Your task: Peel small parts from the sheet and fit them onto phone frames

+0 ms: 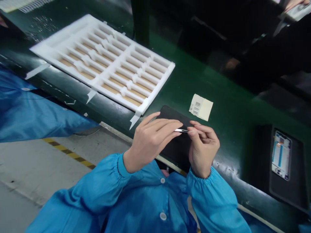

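Over the black mat (178, 153), my two hands hold what looks like a phone (181, 130), seen edge-on as a thin silver strip with dark slots. My left hand (153, 137) covers most of it, with the fingers across its top and the thumb below. At its right end, the fingertips of my right hand (204, 144) pinch the edge. Both faces of the phone are hidden from view. A paper slip with barcodes (201, 107) lies on the green table just beyond the mat.
A white foam tray (97, 79) with several slots is at the left, with tape tabs along its edge. An opened phone (281, 155) lies on a black pad (289, 191) at the right. A blue sleeve (48, 113) of another person shows at the left. Small scattered parts (41, 27) lie behind the tray.
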The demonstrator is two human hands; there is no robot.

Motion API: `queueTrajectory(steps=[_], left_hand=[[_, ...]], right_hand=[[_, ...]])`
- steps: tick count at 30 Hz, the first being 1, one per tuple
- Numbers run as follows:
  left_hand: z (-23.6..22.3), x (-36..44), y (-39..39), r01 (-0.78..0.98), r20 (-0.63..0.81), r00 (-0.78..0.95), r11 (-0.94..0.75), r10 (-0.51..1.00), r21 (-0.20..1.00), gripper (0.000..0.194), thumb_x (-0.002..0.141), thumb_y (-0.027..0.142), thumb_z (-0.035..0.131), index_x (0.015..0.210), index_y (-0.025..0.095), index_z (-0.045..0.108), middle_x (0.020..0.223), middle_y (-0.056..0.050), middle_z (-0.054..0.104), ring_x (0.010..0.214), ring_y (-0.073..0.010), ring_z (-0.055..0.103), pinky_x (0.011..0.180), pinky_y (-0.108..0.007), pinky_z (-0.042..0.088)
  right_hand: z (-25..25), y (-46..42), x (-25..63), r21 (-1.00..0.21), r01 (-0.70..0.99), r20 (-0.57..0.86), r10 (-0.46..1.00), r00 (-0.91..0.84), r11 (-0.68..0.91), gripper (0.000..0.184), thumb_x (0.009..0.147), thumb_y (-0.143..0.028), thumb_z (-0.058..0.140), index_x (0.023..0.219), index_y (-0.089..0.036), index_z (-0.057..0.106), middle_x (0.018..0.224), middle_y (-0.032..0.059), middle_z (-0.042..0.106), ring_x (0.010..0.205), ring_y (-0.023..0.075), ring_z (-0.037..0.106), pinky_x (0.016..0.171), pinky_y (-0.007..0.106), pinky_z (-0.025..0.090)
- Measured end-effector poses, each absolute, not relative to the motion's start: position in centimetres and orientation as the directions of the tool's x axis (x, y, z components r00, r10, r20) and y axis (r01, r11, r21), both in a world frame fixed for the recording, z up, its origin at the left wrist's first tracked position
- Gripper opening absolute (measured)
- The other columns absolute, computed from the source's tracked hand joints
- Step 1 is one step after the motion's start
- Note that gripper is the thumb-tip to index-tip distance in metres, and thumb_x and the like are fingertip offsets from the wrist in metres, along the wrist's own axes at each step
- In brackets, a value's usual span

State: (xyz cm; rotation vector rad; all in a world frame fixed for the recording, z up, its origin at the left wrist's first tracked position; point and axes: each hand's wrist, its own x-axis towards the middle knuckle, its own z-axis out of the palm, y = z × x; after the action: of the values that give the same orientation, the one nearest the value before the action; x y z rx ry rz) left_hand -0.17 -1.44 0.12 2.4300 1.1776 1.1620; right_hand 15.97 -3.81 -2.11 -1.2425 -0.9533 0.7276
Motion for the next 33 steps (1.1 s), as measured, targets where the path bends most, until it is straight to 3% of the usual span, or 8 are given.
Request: queueTrajectory(steps=[4, 9, 14, 20, 27, 33], left_hand=[[0.0, 0.1, -1.5, 0.552, 0.601, 0.325, -0.662, 0.730, 0.507, 0.008, 0.093, 0.018, 0.063, 0.092, 0.022, 0.070, 0.098, 0.003, 0.077, 0.089, -0.0120, 0.073, 0.098, -0.032, 0.047], [0.2, 0.2, -1.5, 0.558, 0.603, 0.326, -0.663, 0.728, 0.498, 0.009, 0.092, 0.018, 0.065, 0.088, 0.023, 0.071, 0.094, 0.005, 0.078, 0.087, -0.0112, 0.073, 0.096, -0.031, 0.045], [0.4, -0.1, -1.1, 0.545, 0.579, 0.355, -0.666, 0.733, 0.509, 0.010, 0.093, 0.017, 0.064, 0.088, 0.022, 0.071, 0.093, 0.004, 0.078, 0.087, -0.0114, 0.073, 0.094, -0.030, 0.047], [1.4, -0.6, -0.1, 0.522, 0.456, 0.550, -0.714, 0.699, 0.466, 0.013, 0.096, 0.021, 0.058, 0.094, 0.019, 0.070, 0.099, 0.001, 0.076, 0.091, -0.0147, 0.072, 0.082, -0.026, 0.052], [3.5, -0.4, 0.5, 0.598, 0.243, 0.670, -0.704, 0.701, 0.383, 0.021, 0.099, 0.026, 0.050, 0.098, 0.021, 0.070, 0.099, 0.000, 0.074, 0.089, -0.0155, 0.071, 0.078, -0.024, 0.052], [4.7, 0.4, 0.5, 0.659, 0.189, 0.687, -0.711, 0.702, 0.245, 0.018, 0.097, 0.025, 0.052, 0.094, 0.021, 0.070, 0.091, 0.000, 0.074, 0.084, -0.0178, 0.071, 0.066, -0.025, 0.048]], right_hand=[[-2.1, -3.9, 15.3, -0.961, 0.078, 0.273, 0.873, 0.405, 0.264, 0.015, 0.075, -0.018, 0.082, 0.083, -0.021, 0.070, 0.076, 0.0016, 0.075, 0.109, 0.0236, 0.067, 0.086, 0.038, 0.058], [-2.2, -4.0, 15.2, -0.950, 0.082, 0.310, 0.878, 0.365, 0.302, 0.013, 0.078, -0.019, 0.080, 0.086, -0.022, 0.070, 0.076, 0.0016, 0.075, 0.114, 0.0256, 0.065, 0.091, 0.043, 0.058], [-2.7, -4.5, 16.9, -0.899, 0.261, 0.422, 0.855, 0.302, 0.351, 0.043, 0.078, -0.023, 0.081, 0.118, -0.023, 0.066, 0.119, 0.0068, 0.069, 0.119, 0.0262, 0.061, 0.104, 0.048, 0.051], [-3.6, -4.8, 18.8, -0.852, 0.410, 0.463, 0.834, 0.300, 0.325, 0.024, 0.080, -0.014, 0.077, 0.101, -0.022, 0.069, 0.091, 0.0015, 0.072, 0.086, 0.0185, 0.070, 0.081, 0.035, 0.060], [-3.9, -4.6, 18.7, -0.747, 0.467, 0.619, 0.752, 0.228, 0.474, 0.024, 0.083, -0.008, 0.073, 0.099, -0.023, 0.066, 0.092, 0.0013, 0.073, 0.087, 0.0188, 0.071, 0.078, 0.035, 0.061], [-3.4, -4.7, 19.3, -0.622, 0.559, 0.690, 0.722, 0.059, 0.549, 0.026, 0.087, -0.002, 0.064, 0.101, -0.024, 0.069, 0.098, 0.0050, 0.073, 0.089, 0.0193, 0.070, 0.077, 0.035, 0.059]])
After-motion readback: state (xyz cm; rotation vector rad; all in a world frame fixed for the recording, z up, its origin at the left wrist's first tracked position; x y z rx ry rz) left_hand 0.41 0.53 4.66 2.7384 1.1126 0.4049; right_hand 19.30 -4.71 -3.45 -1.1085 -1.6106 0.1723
